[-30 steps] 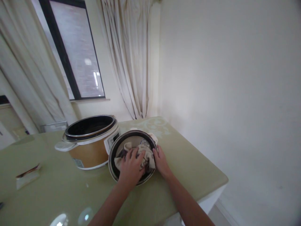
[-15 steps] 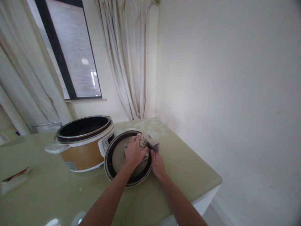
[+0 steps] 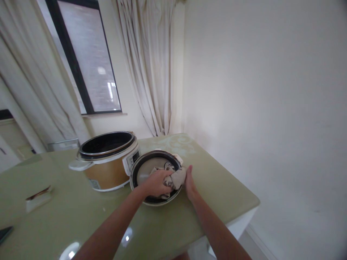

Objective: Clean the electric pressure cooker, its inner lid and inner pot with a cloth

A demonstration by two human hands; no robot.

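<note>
A round rice cooker lid (image 3: 143, 175), grey inside with a black ring round its rim, leans tilted towards me beside the cooker. My left hand (image 3: 158, 184) is closed on a crumpled beige cloth (image 3: 179, 177) with dark print and presses it against the right part of the lid's inner face. At the lid's right edge, my right hand (image 3: 190, 184) holds the rim, its fingers partly hidden behind lid and cloth. Just left of the lid stands the rice cooker (image 3: 108, 175), tan and white, uncovered, its dark inner pot (image 3: 107, 143) showing.
The green tabletop (image 3: 219, 195) ends in a rounded corner at right, near a pale wall (image 3: 257, 108). A clear packet-like item (image 3: 38, 198) lies at left, with a dark flat object (image 3: 4, 233) nearer. Curtains (image 3: 151, 72) and a window (image 3: 89, 57) stand behind.
My left hand and the cloth have moved lower and towards the lid's right edge. My right hand has turned more upright along the rim. The view has shifted slightly left.
</note>
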